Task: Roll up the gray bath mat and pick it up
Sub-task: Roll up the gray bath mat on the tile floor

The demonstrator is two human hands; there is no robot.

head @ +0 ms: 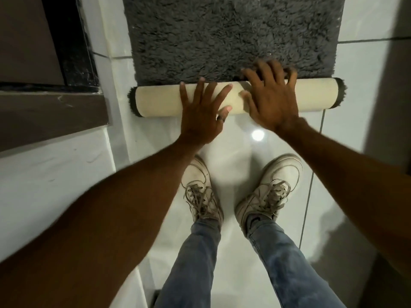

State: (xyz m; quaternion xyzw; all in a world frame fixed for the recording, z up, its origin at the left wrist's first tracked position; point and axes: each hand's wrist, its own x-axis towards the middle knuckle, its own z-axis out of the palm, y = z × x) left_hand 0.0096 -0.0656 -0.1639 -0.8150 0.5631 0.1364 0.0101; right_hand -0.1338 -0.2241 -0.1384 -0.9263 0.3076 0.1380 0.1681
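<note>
Pressing my left hand [203, 116] and right hand [270, 101] flat, fingers spread, gripping nothing, I judge the gray bath mat [233, 38] soft, limp; grasp the roll [311, 95] mid-length.

Glossy white tile floor [240, 138], mat down on it.
The gray mat [233, 38] lies flat on the tiles, its near end wound into a cream-backed roll [155, 101]; two white sneakers [269, 192] stand just behind.
</note>
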